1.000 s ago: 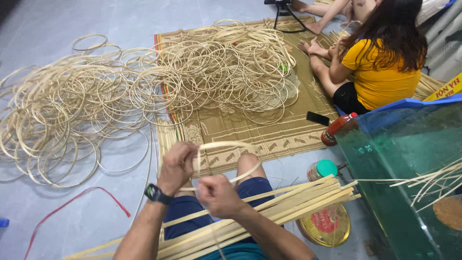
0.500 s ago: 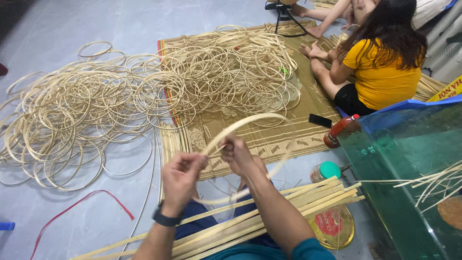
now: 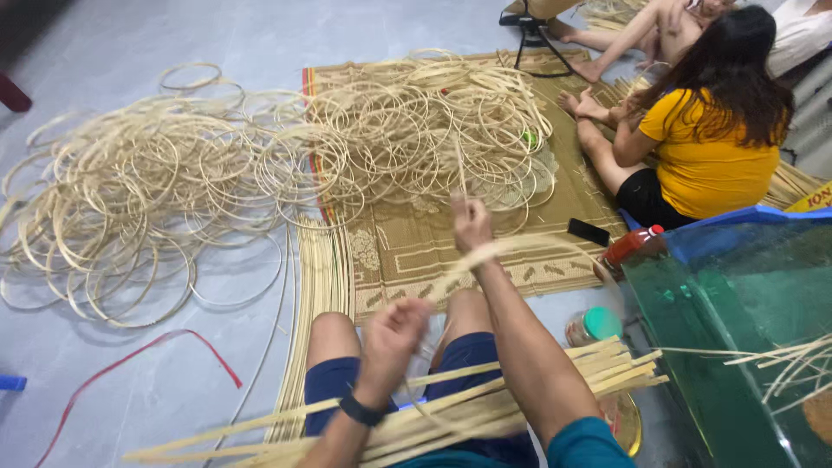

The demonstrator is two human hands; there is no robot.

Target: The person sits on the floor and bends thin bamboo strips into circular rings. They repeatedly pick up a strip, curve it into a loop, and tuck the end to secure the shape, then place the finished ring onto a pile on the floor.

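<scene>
Between both hands, left hand (image 3: 394, 334) and right hand (image 3: 472, 224) each grasp one pale, blurred bamboo strip (image 3: 507, 249), bent.

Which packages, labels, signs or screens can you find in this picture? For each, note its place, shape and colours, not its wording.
Phone: flat on the mat beside the seated person, a dark rectangle, screen off.
Sign: at the right edge, a yellow corner with red print.
Jar: on the floor by the blue tub, round, with a green lid.
Bottle: leaning at the tub's corner, reddish with a red cap.
Tin: under the strips, round, gold and red.
</scene>
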